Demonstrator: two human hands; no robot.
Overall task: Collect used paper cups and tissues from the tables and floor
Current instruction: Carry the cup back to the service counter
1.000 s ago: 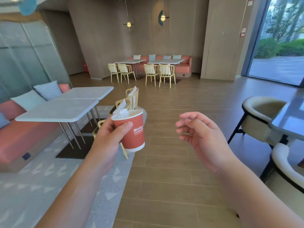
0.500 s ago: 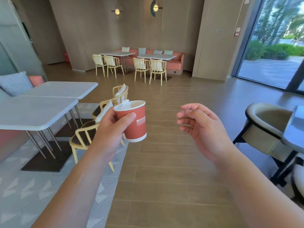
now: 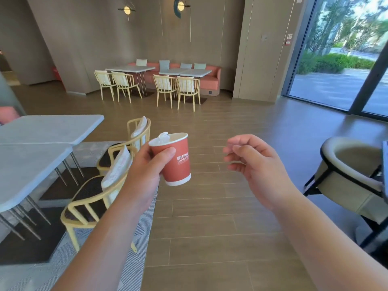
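The left hand (image 3: 144, 164) grips a red paper cup (image 3: 174, 159) in front of the person, above the wooden floor (image 3: 210, 217), tilted slightly with a crumpled tissue (image 3: 162, 137) poking over its rim. The right hand (image 3: 254, 164) hangs just right of it, fingers loosely curled, holding nothing. The risk lies in the tilt — the loose tissue could slip out, or a tighter squeeze might buckle the thin wall.
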